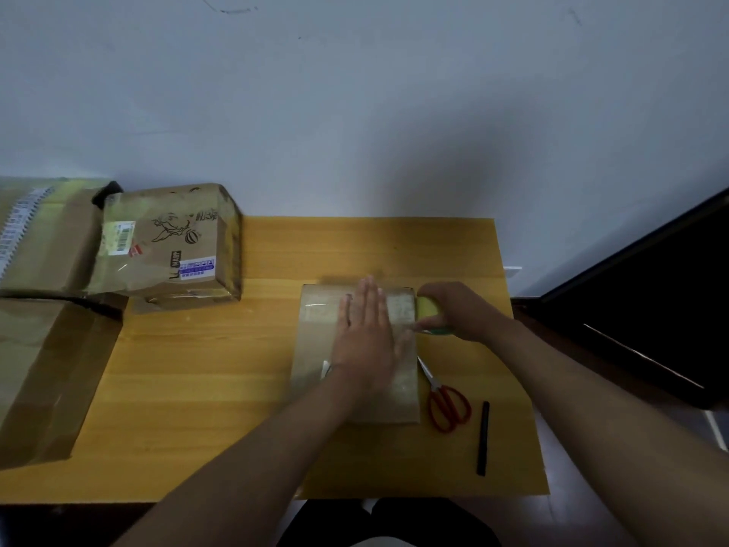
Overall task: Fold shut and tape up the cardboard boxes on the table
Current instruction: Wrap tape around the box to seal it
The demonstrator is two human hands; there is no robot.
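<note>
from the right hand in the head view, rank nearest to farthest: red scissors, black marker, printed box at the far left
1. Red scissors: just below the right hand, beside the flat box.
2. Black marker: lower, toward the table's near right edge.
3. Printed box: far across the table, left.

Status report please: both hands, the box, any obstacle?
Left hand flat on box. Right hand grips tape roll at box edge. Scissors beside box, not blocking.

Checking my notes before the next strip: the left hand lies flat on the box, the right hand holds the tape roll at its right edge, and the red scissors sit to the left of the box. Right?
Not quite. In the head view the red scissors lie to the right of the box, not the left. The rest holds: the left hand lies flat on the box, and the right hand holds the tape roll at its right edge.
</note>
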